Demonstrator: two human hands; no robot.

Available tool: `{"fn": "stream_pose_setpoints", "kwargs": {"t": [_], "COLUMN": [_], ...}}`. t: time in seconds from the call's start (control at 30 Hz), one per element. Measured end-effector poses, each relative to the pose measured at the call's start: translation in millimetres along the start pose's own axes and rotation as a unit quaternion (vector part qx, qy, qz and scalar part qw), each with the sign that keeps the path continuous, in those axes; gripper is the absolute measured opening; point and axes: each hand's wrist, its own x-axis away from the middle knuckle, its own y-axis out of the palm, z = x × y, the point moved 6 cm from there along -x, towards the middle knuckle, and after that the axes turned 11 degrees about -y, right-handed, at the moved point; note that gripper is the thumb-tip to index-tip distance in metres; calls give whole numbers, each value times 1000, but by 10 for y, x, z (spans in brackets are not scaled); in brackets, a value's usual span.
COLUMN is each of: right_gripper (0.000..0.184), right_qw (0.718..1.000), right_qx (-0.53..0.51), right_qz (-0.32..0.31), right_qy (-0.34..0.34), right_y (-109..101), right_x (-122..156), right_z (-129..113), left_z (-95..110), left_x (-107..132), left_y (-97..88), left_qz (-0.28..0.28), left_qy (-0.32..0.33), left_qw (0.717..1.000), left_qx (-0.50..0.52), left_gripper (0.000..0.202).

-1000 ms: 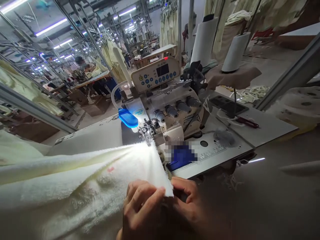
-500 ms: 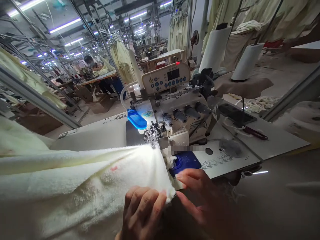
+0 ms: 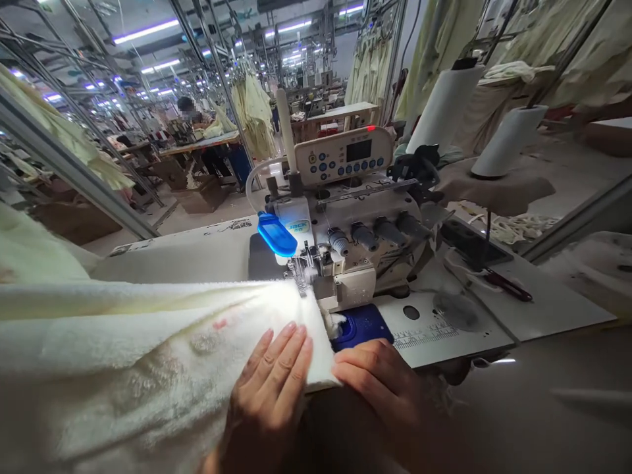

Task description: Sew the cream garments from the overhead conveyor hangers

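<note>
Cream fleece fabric (image 3: 178, 355) with a faint pink mark spreads across the left, its far edge beneath the presser foot of an overlock sewing machine (image 3: 355, 224). The needle area is brightly lit. My left hand (image 3: 276, 375) lies flat on the fabric near its front right part, fingers stretched forward. At the fabric's right corner, my right hand (image 3: 375, 378) is closed with its fingertips on the edge; the thumb is hidden. A blue plate (image 3: 363, 326) with a fabric scrap at its side sits just beyond the right hand.
A blue guard (image 3: 277, 235) hangs by the needle. Two thread cones (image 3: 511, 141) stand at the right. A dark red-handled tool (image 3: 508, 284) lies on the machine table (image 3: 439, 342). Farther back, a person (image 3: 190, 115) sits among other machines and hanging garments.
My left hand has moved forward and flattened from curled fingers. My right hand has closed at the fabric's corner, which now lies straighter. The view has shifted slightly.
</note>
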Motion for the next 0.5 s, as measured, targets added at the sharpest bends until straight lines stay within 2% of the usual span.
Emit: {"fn": "stream_pose_setpoints", "kwargs": {"t": [0.2,0.3,0.5], "right_gripper": [15,14,12], "right_qw": [998,997,996], "right_qx": [12,25,61], "right_qz": [66,70,58], "right_qy": [-3,-13,-12], "right_y": [55,127,227], "right_x": [-124,-150,-258], "right_z": [179,291,446], "left_z": [-113,-179,-368], "left_x": [-114,-184,-281], "left_y": [73,112,210], "left_qz": [-43,-57,-125], "left_qy": [-17,-28,-42], "left_qw": [999,998,991], "left_qx": [0,-12,-38], "left_gripper": [49,50,53]}}
